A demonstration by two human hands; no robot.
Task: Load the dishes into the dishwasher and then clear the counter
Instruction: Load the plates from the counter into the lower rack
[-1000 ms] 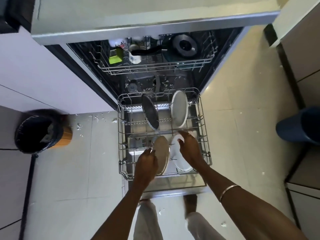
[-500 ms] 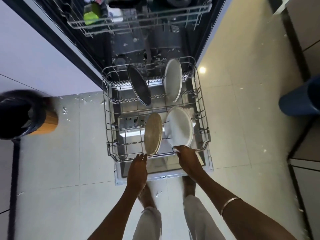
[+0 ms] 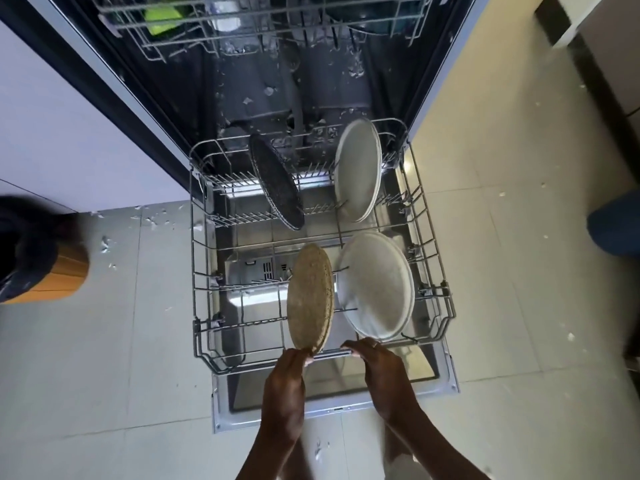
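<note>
Plates (image 3: pixel 375 287) (4, on edge) face sideways; both hands (image 3: pixel 379 363) grip the rack's (image 3: pixel 204 306) front rail.

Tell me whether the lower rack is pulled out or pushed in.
Pulled out: the lower rack sits over the open door.

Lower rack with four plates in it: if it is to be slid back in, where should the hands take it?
Probably the front rail of the lower rack, from the near side. It runs crosswise nearest the person, bare of plates. The left hand and right hand are already there, either side of centre, so a push should go in straight.
</note>
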